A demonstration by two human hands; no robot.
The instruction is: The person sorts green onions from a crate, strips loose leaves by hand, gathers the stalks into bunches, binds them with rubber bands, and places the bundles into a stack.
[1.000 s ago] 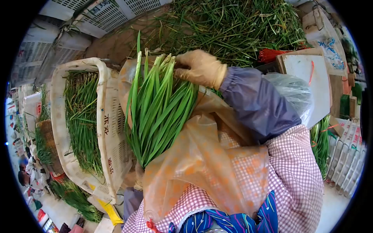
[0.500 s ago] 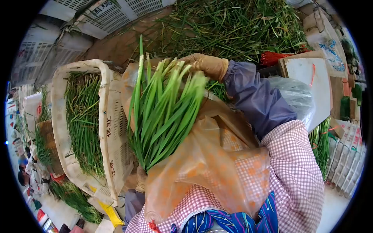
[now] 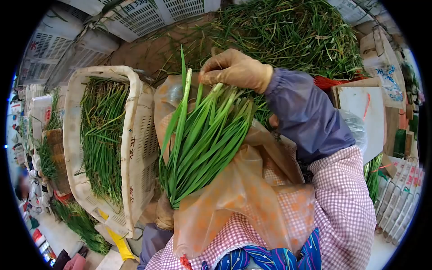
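Note:
A bunch of long green stalks [image 3: 204, 144] lies over my lap on an orange-spotted plastic apron [image 3: 238, 180], pale ends toward the top and leaf tips toward me. My right hand [image 3: 236, 71], in a tan glove, is above the pale ends with thumb and fingers pressed together; what they pinch is too small to make out. My left hand [image 3: 164, 213], also gloved, is at the lower leaf tips beside the bunch. Its fingers are mostly hidden under the leaves.
A white plastic basket [image 3: 131, 112] holding green stalks stands at the left. Loose leaves [image 3: 292, 36] are heaped at the top. White crates [image 3: 135, 20] line the upper left. At the right are a white board [image 3: 360, 112], red ties [image 3: 333, 82] and clear plastic [image 3: 353, 130].
My right hand has moved from behind the bunch's pale ends to above them, fingers now pinched. The bunch and its surroundings appear shifted right in view.

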